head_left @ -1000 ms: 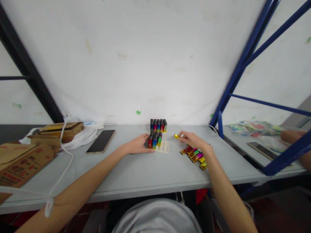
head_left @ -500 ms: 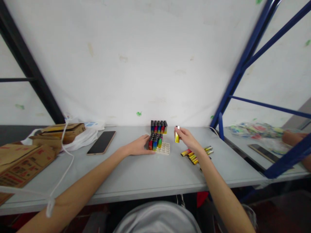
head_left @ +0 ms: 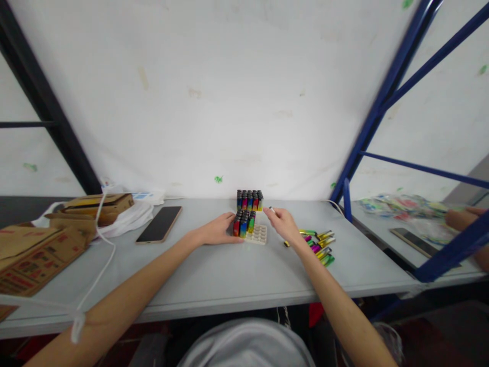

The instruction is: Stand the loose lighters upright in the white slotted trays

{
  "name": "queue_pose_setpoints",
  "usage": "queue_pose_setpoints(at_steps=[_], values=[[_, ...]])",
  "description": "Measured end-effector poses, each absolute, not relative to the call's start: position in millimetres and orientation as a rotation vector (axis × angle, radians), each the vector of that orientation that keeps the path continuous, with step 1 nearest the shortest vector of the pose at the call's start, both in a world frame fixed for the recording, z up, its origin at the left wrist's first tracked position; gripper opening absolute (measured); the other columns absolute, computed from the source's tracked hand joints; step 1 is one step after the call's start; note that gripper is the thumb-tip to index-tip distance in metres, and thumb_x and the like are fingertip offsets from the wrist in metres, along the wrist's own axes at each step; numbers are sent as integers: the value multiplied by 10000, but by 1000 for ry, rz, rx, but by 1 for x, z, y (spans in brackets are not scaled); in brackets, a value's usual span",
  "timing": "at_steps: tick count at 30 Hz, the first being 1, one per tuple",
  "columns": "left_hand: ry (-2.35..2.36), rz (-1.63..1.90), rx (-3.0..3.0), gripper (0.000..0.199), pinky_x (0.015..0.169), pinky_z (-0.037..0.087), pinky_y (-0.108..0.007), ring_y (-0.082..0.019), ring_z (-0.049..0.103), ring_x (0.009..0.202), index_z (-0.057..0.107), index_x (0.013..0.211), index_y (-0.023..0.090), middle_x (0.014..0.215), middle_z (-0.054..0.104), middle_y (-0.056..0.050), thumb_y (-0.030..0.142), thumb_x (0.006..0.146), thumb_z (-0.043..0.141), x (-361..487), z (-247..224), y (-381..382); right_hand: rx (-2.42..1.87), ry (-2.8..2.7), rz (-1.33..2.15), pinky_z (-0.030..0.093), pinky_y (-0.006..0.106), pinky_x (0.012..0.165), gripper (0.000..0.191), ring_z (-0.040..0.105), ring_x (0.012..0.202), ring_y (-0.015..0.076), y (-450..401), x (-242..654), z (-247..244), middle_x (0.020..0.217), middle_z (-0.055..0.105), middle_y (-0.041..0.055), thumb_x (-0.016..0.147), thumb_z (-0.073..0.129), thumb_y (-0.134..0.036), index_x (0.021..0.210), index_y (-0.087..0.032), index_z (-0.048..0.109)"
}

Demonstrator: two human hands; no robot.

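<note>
My left hand [head_left: 219,229] is curved around the left end of a white plastic tray [head_left: 260,236], thumb along the front and fingers behind. Upright lighters [head_left: 243,228] with black tops and bright wraps fill the tray's left part; its right-hand holes show bare. Just right of the tray, my right hand [head_left: 281,224] pinches a lighter [head_left: 271,209]. Only a small end of it shows, the rest covered by the fingers. Loose lighters [head_left: 324,247] in gold, green and pink lie in a pile beside my right forearm. Behind the tray stands another block of upright lighters [head_left: 249,200].
To the left lie a phone [head_left: 159,225], cardboard boxes [head_left: 46,255] and a white cable [head_left: 103,224]. A blue metal frame [head_left: 376,117] rises at the right. Beyond it are another phone [head_left: 414,241], plastic bags [head_left: 401,206] and another person's hand [head_left: 460,220].
My right hand has moved left towards the tray, turning the gold lighter so it is now mostly hidden. More of the loose pile shows. My left hand stays in place.
</note>
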State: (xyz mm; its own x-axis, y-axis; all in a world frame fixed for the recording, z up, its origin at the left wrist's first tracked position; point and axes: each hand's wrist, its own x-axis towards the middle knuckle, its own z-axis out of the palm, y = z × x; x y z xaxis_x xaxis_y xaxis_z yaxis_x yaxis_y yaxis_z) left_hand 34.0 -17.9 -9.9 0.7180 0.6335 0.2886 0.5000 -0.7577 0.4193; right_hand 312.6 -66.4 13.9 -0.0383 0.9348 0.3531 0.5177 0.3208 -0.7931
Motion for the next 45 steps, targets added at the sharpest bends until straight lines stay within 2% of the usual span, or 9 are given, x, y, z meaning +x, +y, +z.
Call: queue_pose_setpoints(at_steps=[4, 10, 15, 21, 25, 30, 34, 39, 45], values=[[902, 573, 2625, 792, 1138, 517, -500, -388, 657, 1245, 644, 1394, 156, 1348, 686, -176, 709, 846, 790, 34, -9, -18, -1390, -1612, 411, 248, 296, 561, 561, 326, 558, 127, -68, 310, 16, 551, 302, -35, 883, 497, -676, 549, -262, 319], [899, 582, 2611, 771, 1135, 522, -488, -390, 656, 1261, 646, 1389, 163, 1350, 691, -172, 680, 841, 807, 34, -8, -19, -1383, -1626, 417, 246, 292, 569, 439, 356, 570, 132, -66, 310, 17, 560, 336, -30, 867, 458, -554, 562, -258, 351], [896, 584, 2609, 783, 1155, 509, -487, -392, 647, 1280, 642, 1405, 169, 1365, 687, -170, 691, 842, 802, 34, -8, -19, -1339, -1652, 406, 291, 288, 579, 505, 398, 582, 142, -67, 311, 14, 568, 396, -32, 944, 449, -635, 619, -253, 391], [906, 578, 2606, 797, 1148, 509, -500, -399, 653, 1266, 645, 1401, 165, 1371, 686, -180, 708, 838, 797, 34, -9, -18, -1226, -1777, 487, 426, 275, 657, 511, 553, 668, 170, -70, 310, 13, 710, 604, -12, 1055, 386, -699, 880, -244, 539], [900, 584, 2616, 786, 1141, 515, -496, -387, 661, 1243, 648, 1398, 176, 1353, 694, -169, 711, 842, 796, 34, -9, -18, -1168, -1972, 316, 465, 307, 765, 544, 609, 848, 210, -72, 309, 16, 873, 671, 72, 1070, 405, -663, 782, -226, 553], [895, 581, 2631, 780, 1147, 510, -500, -385, 657, 1245, 648, 1401, 159, 1354, 692, -168, 687, 849, 804, 34, -10, -18, -1225, -2080, 378, 371, 292, 647, 526, 506, 630, 165, -74, 308, 17, 666, 606, 2, 1087, 442, -593, 734, -220, 553], [880, 595, 2634, 762, 1153, 504, -505, -388, 651, 1251, 655, 1389, 161, 1345, 695, -169, 690, 857, 791, 34, -10, -18, -1195, -2144, 488, 397, 279, 663, 488, 602, 680, 181, -75, 310, 16, 748, 723, 29, 1087, 482, -561, 800, -202, 648], [892, 598, 2649, 740, 1126, 520, -487, -374, 664, 1214, 668, 1362, 179, 1293, 711, -141, 705, 856, 789, 34, -10, -18, -1190, -2254, 420, 413, 279, 676, 453, 575, 642, 172, -72, 310, 10, 715, 700, 28, 1097, 520, -514, 806, -198, 665], [903, 604, 2638, 755, 1133, 517, -487, -383, 662, 1230, 665, 1364, 180, 1309, 710, -145, 707, 841, 797, 34, -10, -19, -1199, -2349, 300, 456, 286, 747, 316, 643, 762, 199, -69, 305, 7, 879, 744, 78, 1133, 505, -399, 976, -183, 674]])
